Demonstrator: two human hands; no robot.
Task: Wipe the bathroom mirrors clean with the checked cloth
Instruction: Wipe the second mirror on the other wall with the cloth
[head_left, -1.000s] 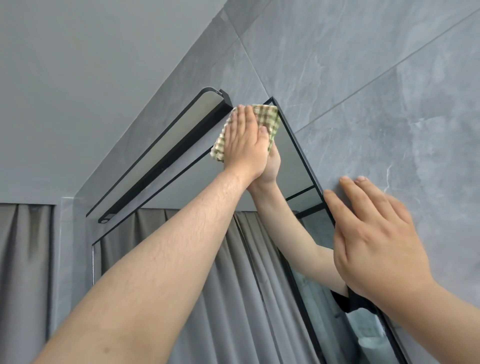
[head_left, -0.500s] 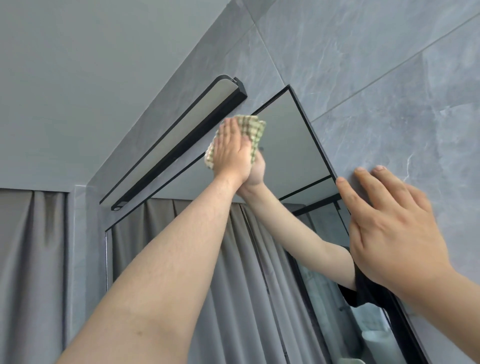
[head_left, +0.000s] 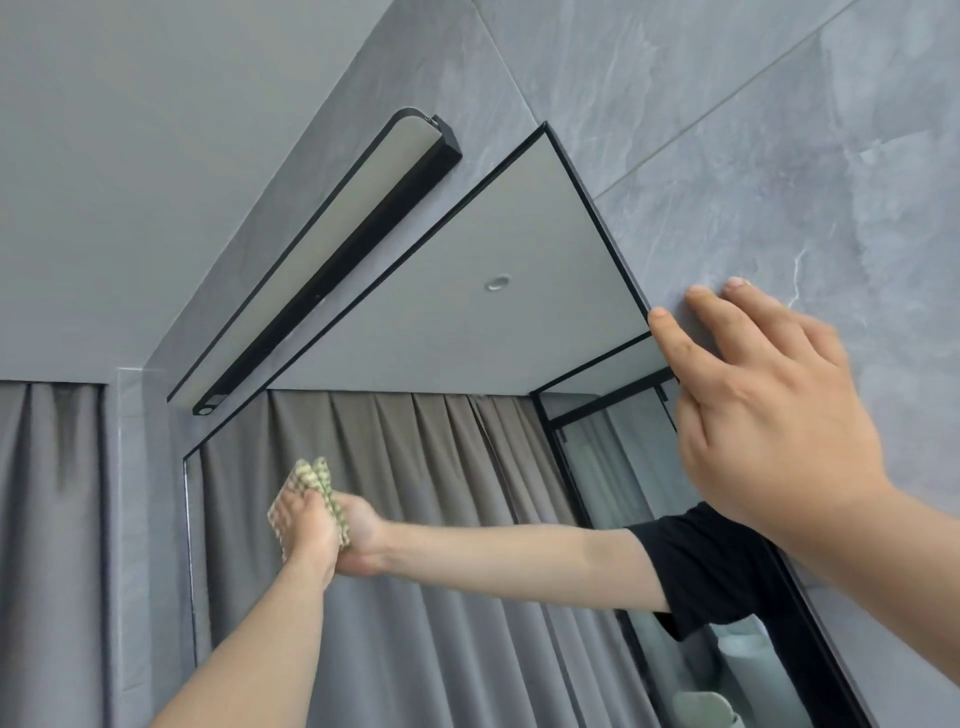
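One soft, light checked cloth is pressed flat on the mirror by the left hand, while the right hand, fingers spread, rests on the wall.

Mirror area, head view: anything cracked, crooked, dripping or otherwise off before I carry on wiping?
Nothing stands out. The mirror shows no cracks or drips, and its black frame runs straight. The light bar above looks intact. The left hand presses the checked cloth on the glass; the right hand rests on the tiled wall.
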